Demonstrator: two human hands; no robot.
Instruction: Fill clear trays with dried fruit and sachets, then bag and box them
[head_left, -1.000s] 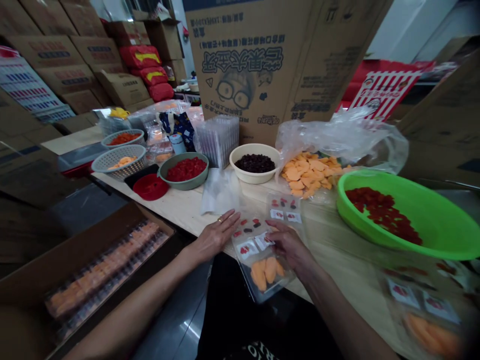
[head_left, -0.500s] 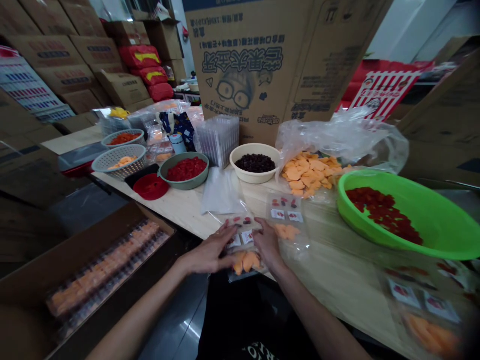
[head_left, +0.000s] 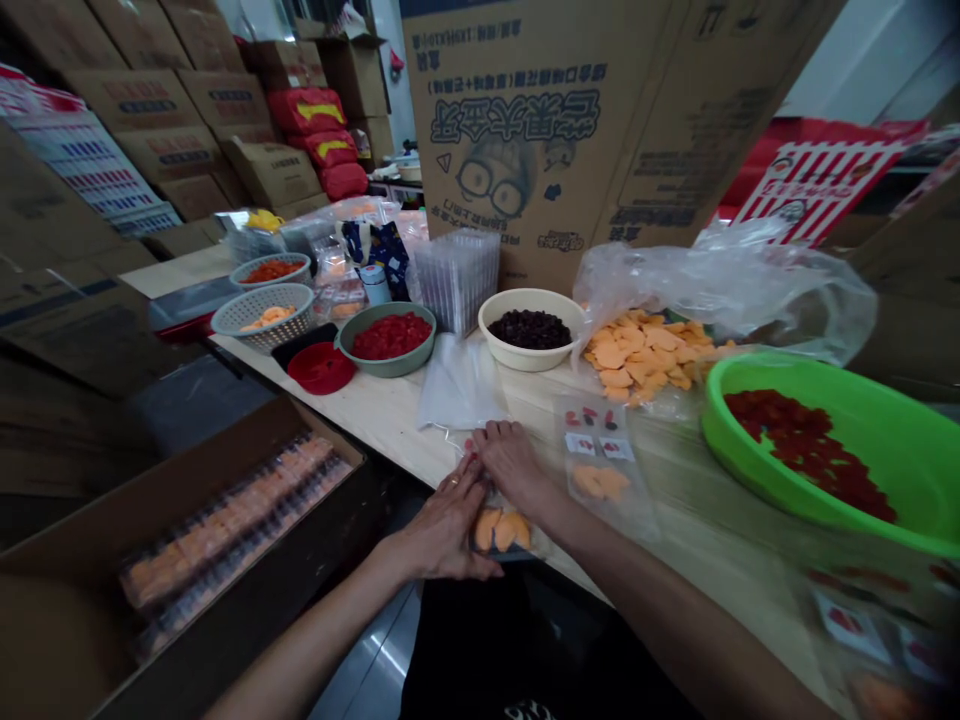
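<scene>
A clear plastic packet [head_left: 501,532] with orange pieces in its near end sits at the table's front edge, close to my body. My left hand [head_left: 448,518] grips the packet's left side, its thumb low near the orange pieces and its fingertips up by the far end. Across that far end lies my right hand [head_left: 513,464], fingers bent and closed on the film, touching the left fingertips. Both hands hide the packet's upper part. Just right of them lies a similar packet [head_left: 600,450] showing small red and dark pieces, two white sachets and orange pieces.
Behind the hands are a stack of clear bags [head_left: 459,385], a cream bowl [head_left: 495,345] of dark pieces and a grey-green bowl [head_left: 405,362] of red ones. A green basin [head_left: 750,480] stands right. An open carton [head_left: 330,505] of packed trays sits lower left.
My right hand has moved left across the packet's far end, up to the left fingertips. My left hand has closed in along the left side. The view has shifted slightly.
</scene>
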